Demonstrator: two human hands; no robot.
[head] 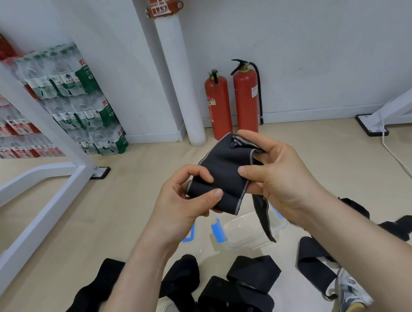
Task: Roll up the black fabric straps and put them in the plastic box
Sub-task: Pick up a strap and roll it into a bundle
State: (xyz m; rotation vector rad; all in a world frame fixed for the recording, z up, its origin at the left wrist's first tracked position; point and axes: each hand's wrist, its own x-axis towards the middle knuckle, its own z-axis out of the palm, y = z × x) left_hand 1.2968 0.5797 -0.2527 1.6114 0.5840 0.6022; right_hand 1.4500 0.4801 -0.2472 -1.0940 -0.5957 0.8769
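I hold a black fabric strap (223,171) with grey edging in the air at the centre of the view. My left hand (186,196) pinches its lower left end, thumb on top. My right hand (276,171) grips its upper right part, and the strap's loose tail hangs down below that hand. Under the hands a clear plastic box (249,230) with blue clips stands on the floor. Several more black straps (241,293) lie loose on the floor in front of me.
Two red fire extinguishers (232,101) stand at the wall beside a white pipe (181,81). Stacked packs of bottled water (72,99) are at the left, behind a white metal frame (47,173). Another white frame and a cable lie at the right. My shoes (349,293) show below.
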